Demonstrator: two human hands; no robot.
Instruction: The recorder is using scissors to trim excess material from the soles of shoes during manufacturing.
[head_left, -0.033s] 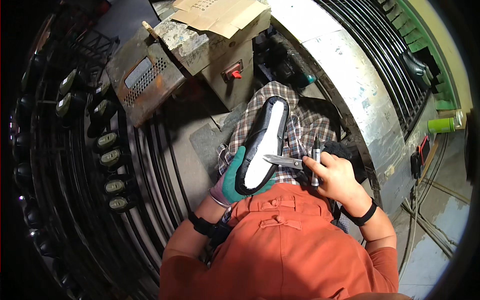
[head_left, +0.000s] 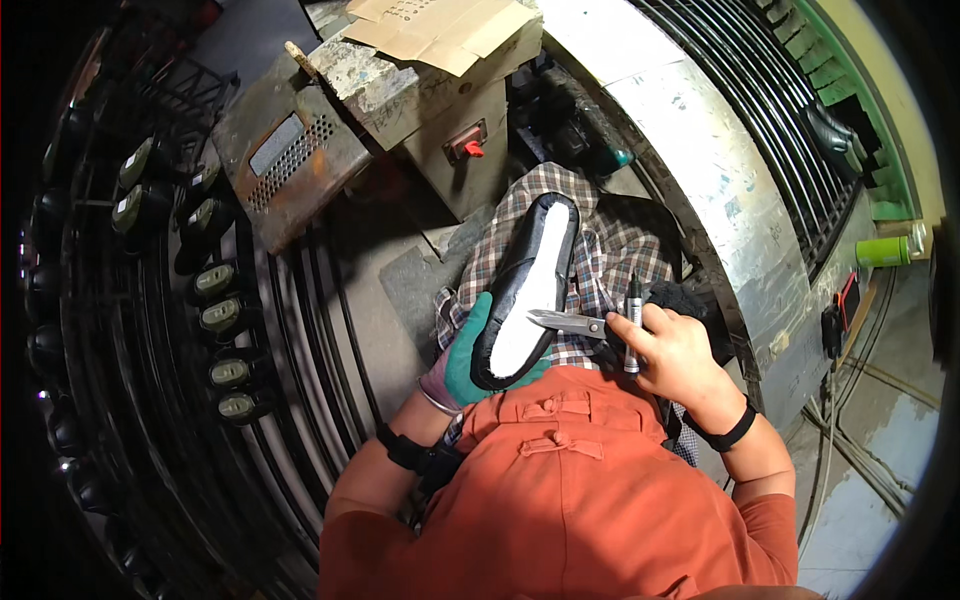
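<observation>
1. A cramped workshop is seen, racks of shoe lasts (head_left: 228, 330) curving at the left.
2. The shoe (head_left: 525, 290), sole up on a checked cloth (head_left: 600, 262), is cupped at its heel by the gloved left hand (head_left: 462, 362).
3. Scissors (head_left: 566, 321) and a pen (head_left: 632, 322) are clamped in the right hand (head_left: 675, 358).
4. The shoe is judged light and flexible, best held by the heel.

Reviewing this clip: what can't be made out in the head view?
- Left hand: gloved fingers mostly hidden under the shoe.
- Scissors: handles covered by the right hand, which also holds a pen.
- Lap: hidden by the checked cloth.
- Rack shoes: dark, bent near the rim.
</observation>
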